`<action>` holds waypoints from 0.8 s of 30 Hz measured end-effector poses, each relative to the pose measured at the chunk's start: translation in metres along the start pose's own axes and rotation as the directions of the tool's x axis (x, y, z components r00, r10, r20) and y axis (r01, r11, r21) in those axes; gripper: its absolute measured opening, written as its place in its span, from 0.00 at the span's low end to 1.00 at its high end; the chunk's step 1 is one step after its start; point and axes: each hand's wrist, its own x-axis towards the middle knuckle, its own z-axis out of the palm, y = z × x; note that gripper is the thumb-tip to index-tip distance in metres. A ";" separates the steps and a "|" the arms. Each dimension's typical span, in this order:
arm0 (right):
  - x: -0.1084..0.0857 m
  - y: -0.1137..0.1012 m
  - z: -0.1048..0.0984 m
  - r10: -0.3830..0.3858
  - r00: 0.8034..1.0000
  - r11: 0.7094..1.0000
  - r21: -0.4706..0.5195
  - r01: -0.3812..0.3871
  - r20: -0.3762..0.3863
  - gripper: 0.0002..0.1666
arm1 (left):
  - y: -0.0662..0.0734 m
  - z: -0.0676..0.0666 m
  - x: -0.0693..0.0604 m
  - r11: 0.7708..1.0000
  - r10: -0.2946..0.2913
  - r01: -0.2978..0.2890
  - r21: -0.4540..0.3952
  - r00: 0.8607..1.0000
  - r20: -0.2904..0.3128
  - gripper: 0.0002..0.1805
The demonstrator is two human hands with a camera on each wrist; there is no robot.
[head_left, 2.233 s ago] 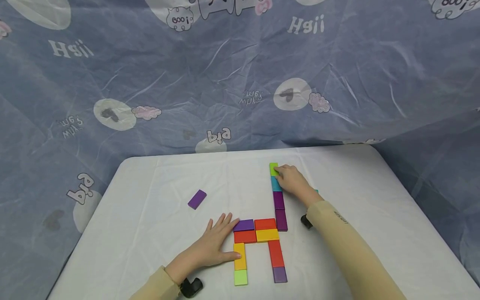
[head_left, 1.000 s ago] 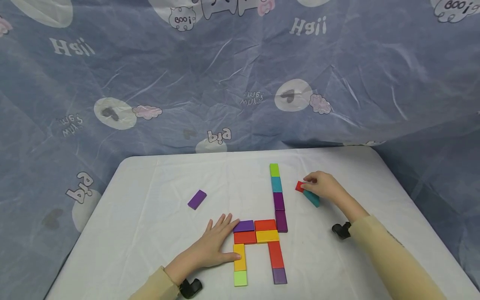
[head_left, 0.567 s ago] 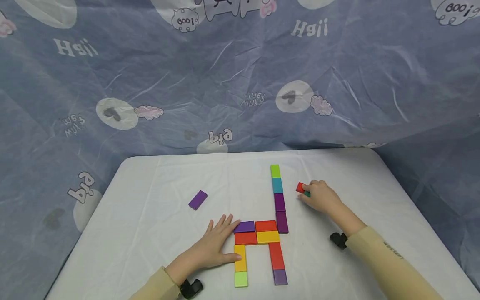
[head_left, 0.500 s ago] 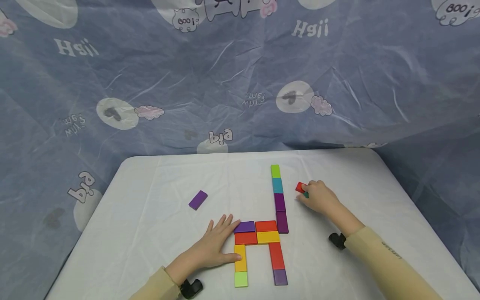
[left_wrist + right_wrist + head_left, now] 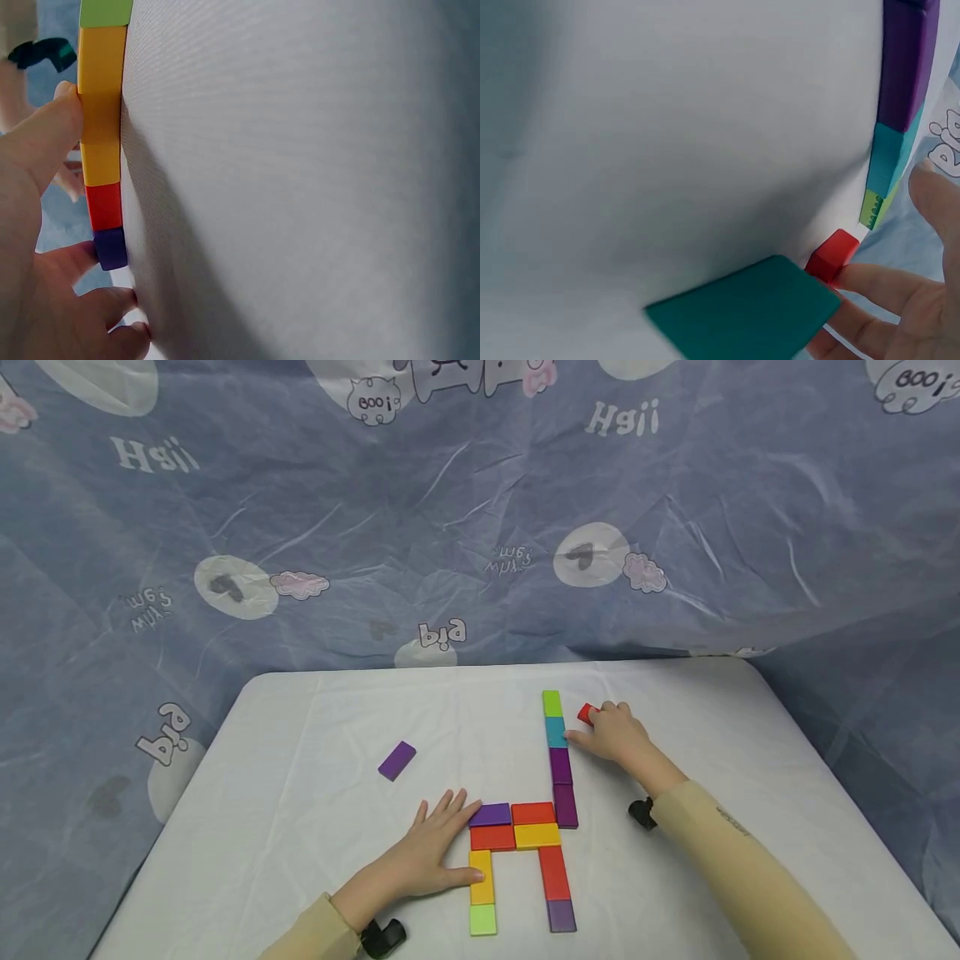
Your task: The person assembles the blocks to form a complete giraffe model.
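Note:
My left hand (image 5: 420, 853) lies spread with its thumb on the yellow block (image 5: 482, 893) and its index fingertip at the purple block (image 5: 491, 815) of a flat block figure. Out to the right, my right hand (image 5: 617, 735) has its fingers against a small red block (image 5: 587, 714) on the table. The thumb reaches apart to the light-blue block (image 5: 554, 732) in the figure's tall column. A teal block (image 5: 746, 311) meets the red one in the right wrist view; in the head view the hand hides it.
The column ends in a lime block (image 5: 552, 703) above, with two dark purple blocks (image 5: 561, 767) below. Red and yellow blocks form the body. A loose purple block (image 5: 397, 761) lies left on the white table (image 5: 300, 827). A blue printed cloth (image 5: 450, 510) hangs behind.
My right hand left the lime block, moved right to the red and teal blocks, then shifted them left and away toward the column. My left hand stayed in place.

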 end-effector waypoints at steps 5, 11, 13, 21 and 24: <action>0.012 -0.005 -0.002 0.030 0.999 0.999 0.015 -0.030 0.022 0.43 | 0.000 0.000 -0.001 1.000 0.004 -0.004 -0.002 1.000 -0.003 0.51; 0.022 -0.010 0.001 0.056 0.998 0.998 0.041 -0.057 0.016 0.44 | -0.001 0.002 -0.001 1.000 -0.006 0.006 0.001 1.000 0.008 0.51; 0.025 -0.012 0.002 0.065 0.998 0.997 0.047 -0.065 0.003 0.45 | -0.001 0.002 -0.001 1.000 -0.010 0.010 0.002 1.000 0.007 0.51; 0.032 -0.017 0.001 0.115 0.993 0.989 0.094 -0.113 -0.016 0.44 | -0.001 0.002 0.000 1.000 0.002 -0.002 0.002 1.000 -0.008 0.51; 0.034 -0.017 0.001 0.117 0.993 0.988 0.104 -0.116 -0.010 0.44 | -0.001 0.002 0.000 1.000 -0.007 0.007 0.009 1.000 -0.004 0.51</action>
